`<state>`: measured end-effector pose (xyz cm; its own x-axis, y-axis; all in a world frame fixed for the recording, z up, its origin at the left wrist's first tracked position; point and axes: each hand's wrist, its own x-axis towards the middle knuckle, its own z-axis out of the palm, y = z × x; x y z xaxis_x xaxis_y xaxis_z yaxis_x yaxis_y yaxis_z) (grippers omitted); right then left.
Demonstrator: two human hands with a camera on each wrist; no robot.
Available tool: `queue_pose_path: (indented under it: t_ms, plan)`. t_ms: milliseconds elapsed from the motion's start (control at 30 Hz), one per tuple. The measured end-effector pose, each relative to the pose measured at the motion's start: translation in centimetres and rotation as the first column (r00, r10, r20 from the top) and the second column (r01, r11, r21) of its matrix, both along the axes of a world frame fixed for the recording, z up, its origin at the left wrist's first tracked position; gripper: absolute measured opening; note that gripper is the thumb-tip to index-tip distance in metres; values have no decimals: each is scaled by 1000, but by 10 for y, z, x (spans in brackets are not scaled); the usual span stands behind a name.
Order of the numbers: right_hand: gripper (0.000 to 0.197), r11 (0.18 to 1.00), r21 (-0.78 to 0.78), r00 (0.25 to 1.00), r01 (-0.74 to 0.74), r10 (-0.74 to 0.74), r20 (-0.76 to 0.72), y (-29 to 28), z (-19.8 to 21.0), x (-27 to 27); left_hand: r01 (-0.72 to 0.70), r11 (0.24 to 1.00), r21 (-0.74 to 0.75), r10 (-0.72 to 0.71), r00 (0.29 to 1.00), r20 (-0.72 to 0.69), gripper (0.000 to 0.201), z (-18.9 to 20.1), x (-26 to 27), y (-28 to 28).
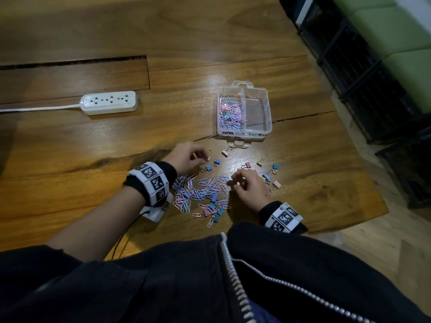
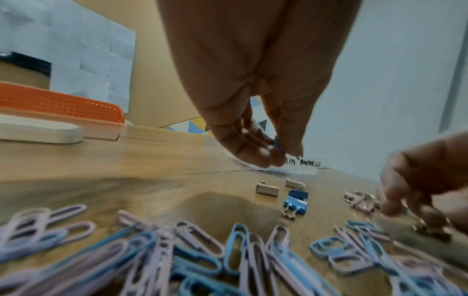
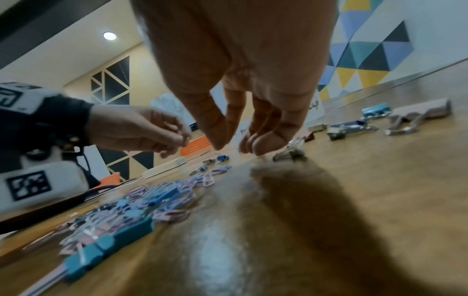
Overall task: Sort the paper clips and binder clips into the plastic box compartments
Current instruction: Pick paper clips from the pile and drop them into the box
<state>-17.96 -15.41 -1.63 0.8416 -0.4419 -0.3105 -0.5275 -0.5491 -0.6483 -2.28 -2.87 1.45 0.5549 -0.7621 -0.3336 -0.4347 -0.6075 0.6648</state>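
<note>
Item: clip sort, as I see it. Box [image 1: 261, 130] on table [image 1: 93, 148]: paper clips [image 1: 229, 113] in its left compartment. Loose pile [image 1: 203, 192] between my hands. Left hand [image 1: 186, 157] pinches a blue binder clip [image 2: 276, 143]. Right hand [image 1: 248, 186], fingers curled: I cannot tell what it holds

Wooden table [image 1: 98, 145], glossy grain, long crack across, recessed panel at far left. On it: white power strip [image 1: 109, 102] with cord running left; clear plastic box [image 1: 268, 113], left compartment full of paper clips, right compartment bare; heap of pink and blue paper clips [image 1: 205, 190] near front edge, some binder clips mixed in; scattered binder clips [image 1: 263, 169] between heap and box, blue, pink, beige.
</note>
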Motion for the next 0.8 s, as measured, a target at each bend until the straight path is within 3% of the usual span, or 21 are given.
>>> queue_pose_path:
  t_ms: [133, 300, 400, 500, 600, 700, 800]
  plan:
    - [41, 990, -10, 987, -142, 141, -82, 10, -4, 5, -33, 998, 49, 32, 999, 9, 24, -1, 6, 5]
    - [47, 967, -48, 964, -251, 245, -102, 17, -3, 11, 230, 908, 350, -247, 969, 4, 20, -2, 0, 29]
    - [40, 956, -74, 955, -283, 274, -112, 24, -3, 12, 287, 858, 427, -343, 938, 58, 28, -10, -15, 38]
    - [30, 947, -119, 949, -299, 283, -136, 29, -6, 12, 264, 881, 393, -332, 936, 115, 23, -19, -24, 43]
    - [26, 941, -127, 943, -315, 295, -154, 30, -8, 11, 241, 919, 312, -279, 956, 85, 19, -21, -23, 45]
    - [23, 933, -135, 936, -332, 309, -169, 27, -7, 8, 66, 992, 111, -75, 995, 72, 15, -18, -17, 40]
    - [17, 950, -90, 947, -300, 285, -151, 24, -4, 5, -121, 988, -95, 121, 993, -4, 16, -15, -12, 28]
